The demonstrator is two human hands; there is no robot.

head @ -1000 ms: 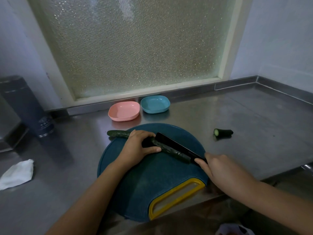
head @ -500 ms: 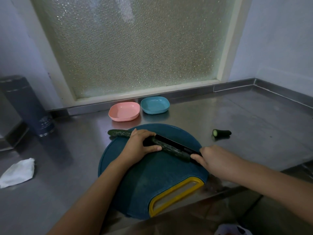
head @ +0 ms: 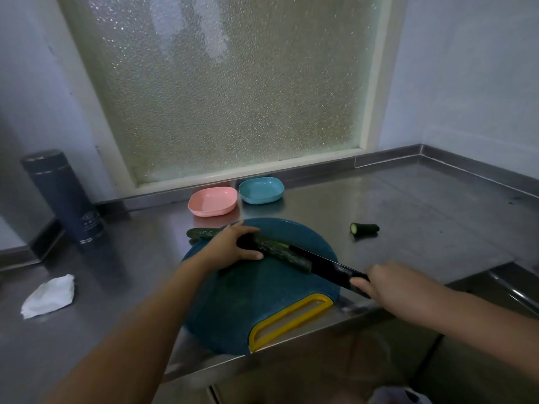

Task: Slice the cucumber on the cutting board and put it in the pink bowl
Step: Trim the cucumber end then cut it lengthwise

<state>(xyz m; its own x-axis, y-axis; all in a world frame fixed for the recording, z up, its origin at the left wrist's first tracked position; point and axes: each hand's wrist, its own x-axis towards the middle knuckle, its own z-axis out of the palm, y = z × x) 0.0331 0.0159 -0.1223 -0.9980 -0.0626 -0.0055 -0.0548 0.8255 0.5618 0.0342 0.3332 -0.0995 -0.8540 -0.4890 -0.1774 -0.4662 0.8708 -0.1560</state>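
Head view: knife (head: 326, 265) against the cucumber (head: 280, 251), risk of slipping.
My left hand (head: 233, 246) holds the cucumber on the cutting board (head: 248, 304); my right hand (head: 388, 282) grips the knife. If it rolls, the blade could slide into my thumb.

The black-bladed kitchen knife (head: 326, 266) slid back along the dark green cucumber (head: 280, 250), from the middle of the round blue cutting board (head: 248, 301) toward its right edge. The right hand (head: 388, 282) gripping the handle drew beyond that edge.
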